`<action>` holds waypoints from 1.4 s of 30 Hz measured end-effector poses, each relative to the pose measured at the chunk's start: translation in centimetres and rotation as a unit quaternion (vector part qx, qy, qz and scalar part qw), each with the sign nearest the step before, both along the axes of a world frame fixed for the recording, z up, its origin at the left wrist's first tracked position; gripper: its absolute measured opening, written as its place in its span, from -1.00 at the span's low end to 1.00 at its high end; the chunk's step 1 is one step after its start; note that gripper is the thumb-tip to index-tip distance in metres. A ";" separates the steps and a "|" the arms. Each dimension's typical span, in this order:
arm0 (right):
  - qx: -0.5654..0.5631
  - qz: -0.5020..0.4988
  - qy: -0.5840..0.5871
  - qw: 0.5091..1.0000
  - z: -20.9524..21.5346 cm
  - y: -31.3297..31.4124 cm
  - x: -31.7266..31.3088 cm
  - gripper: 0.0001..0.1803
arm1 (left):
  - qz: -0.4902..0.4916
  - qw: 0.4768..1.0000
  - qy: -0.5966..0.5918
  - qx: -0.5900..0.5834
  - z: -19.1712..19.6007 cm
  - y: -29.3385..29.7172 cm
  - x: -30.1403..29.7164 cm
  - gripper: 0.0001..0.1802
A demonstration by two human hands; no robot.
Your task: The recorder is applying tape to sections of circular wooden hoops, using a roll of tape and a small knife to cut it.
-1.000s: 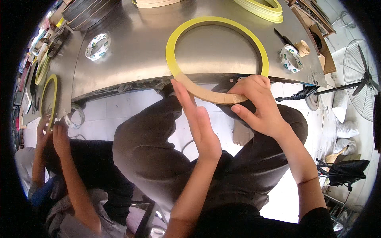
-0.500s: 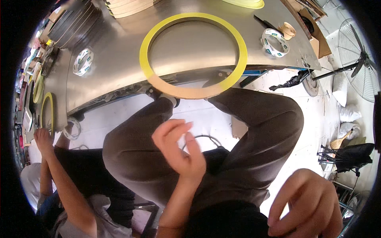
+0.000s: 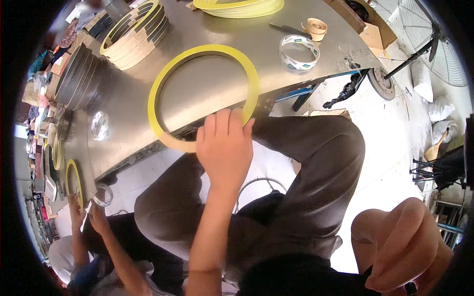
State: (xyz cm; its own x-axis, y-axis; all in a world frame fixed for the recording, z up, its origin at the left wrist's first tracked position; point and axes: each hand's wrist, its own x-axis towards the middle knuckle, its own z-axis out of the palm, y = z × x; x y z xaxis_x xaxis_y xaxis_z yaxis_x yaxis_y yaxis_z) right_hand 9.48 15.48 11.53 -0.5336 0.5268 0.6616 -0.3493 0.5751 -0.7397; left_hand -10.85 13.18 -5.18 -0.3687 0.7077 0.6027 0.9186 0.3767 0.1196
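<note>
A large flat yellow ring lies over the near edge of the metal table, its near part jutting past it. One stretch of its near rim is covered by a tan strip. My left hand is closed over that near rim, fingers on top and thumb at the right; it hides part of the ring. At the lower right, my right hand is raised close to the camera, away from the ring, with its fingers curled. A small dark thing shows beneath these fingers, too little to name.
A white tape roll, a tan coiled strip and a dark-handled tool stand right of the ring. Stacked rings sit at the far left, more yellow ones behind. At left, another person's hands are near a yellow ring.
My left hand has moved up from above my lap and taken hold of the ring's near rim. The right hand has curled tighter. The view has shifted, and the other person's hands have moved.
</note>
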 end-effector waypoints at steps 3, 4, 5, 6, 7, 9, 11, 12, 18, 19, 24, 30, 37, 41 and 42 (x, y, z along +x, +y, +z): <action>-0.013 0.082 0.050 0.995 -0.8 0.7 0.4 -0.72 | -0.078 0.996 -0.042 0.003 -0.1 -1.9 -1.4 -0.67; -0.018 0.111 0.066 0.991 -1.3 1.0 0.6 -0.71 | -0.079 0.996 -0.039 0.000 0.0 -2.5 -2.5 -0.67; -0.027 0.161 0.098 0.982 -0.8 1.0 0.6 -0.70 | -0.107 0.993 -0.040 -0.030 2.1 -4.8 -4.0 -0.68; -0.026 0.182 0.105 0.977 -1.3 1.6 1.0 -0.70 | -0.165 0.983 -0.064 -0.048 1.9 -4.8 -4.8 -0.69; -0.025 0.204 0.112 0.972 -1.7 2.1 1.5 -0.69 | -0.186 0.975 -0.104 -0.063 1.8 -4.8 -5.3 -0.69; -0.025 0.269 0.146 0.952 -1.6 3.0 2.0 -0.68 | -0.175 0.976 -0.097 -0.086 3.1 -6.0 -7.2 -0.68; -0.028 0.332 0.175 0.926 -1.9 3.7 2.4 -0.66 | -0.133 0.978 -0.113 -0.112 3.9 -6.8 -8.0 -0.66; -0.029 0.361 0.188 0.913 -2.0 4.1 2.6 -0.66 | -0.132 0.979 -0.112 -0.112 4.2 -6.7 -7.9 -0.66; 0.006 0.343 0.134 0.930 -2.7 4.0 3.0 -0.62 | -0.123 0.986 -0.076 -0.082 4.0 -3.4 -4.9 -0.67; 0.049 0.310 0.230 0.921 -3.4 3.7 3.1 -0.61 | -0.125 0.985 -0.089 -0.083 3.9 -2.9 -5.3 -0.69; -0.141 0.307 0.139 0.931 -3.0 5.1 3.4 -0.66 | -0.181 0.972 -0.145 -0.028 3.2 -3.4 -6.3 -0.72; 0.279 0.082 -0.225 0.930 -10.6 11.5 -8.5 -0.66 | -0.231 0.952 -0.155 -0.124 4.9 -6.5 -8.7 -0.70; 0.428 0.179 -0.192 0.865 -12.5 14.9 -15.4 -0.71 | -0.185 0.965 -0.071 -0.174 6.5 -9.4 -12.4 -0.62; 0.395 0.205 -0.239 0.863 -12.1 14.0 -16.0 -0.73 | -0.163 0.966 -0.072 -0.186 7.3 -7.6 -8.3 -0.64; 0.392 0.202 -0.235 0.866 -12.2 13.8 -15.8 -0.72 | -0.162 0.966 -0.071 -0.188 7.1 -7.7 -8.6 -0.64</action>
State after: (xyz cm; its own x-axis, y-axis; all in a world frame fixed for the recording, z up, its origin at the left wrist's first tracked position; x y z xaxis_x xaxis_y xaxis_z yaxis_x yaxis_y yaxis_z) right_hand -6.35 29.24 -0.70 -0.8773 -0.2778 0.3913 -0.4049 0.8661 -0.2930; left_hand -19.45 5.48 1.94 -0.1520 0.9587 0.2403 0.9799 0.1144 0.1634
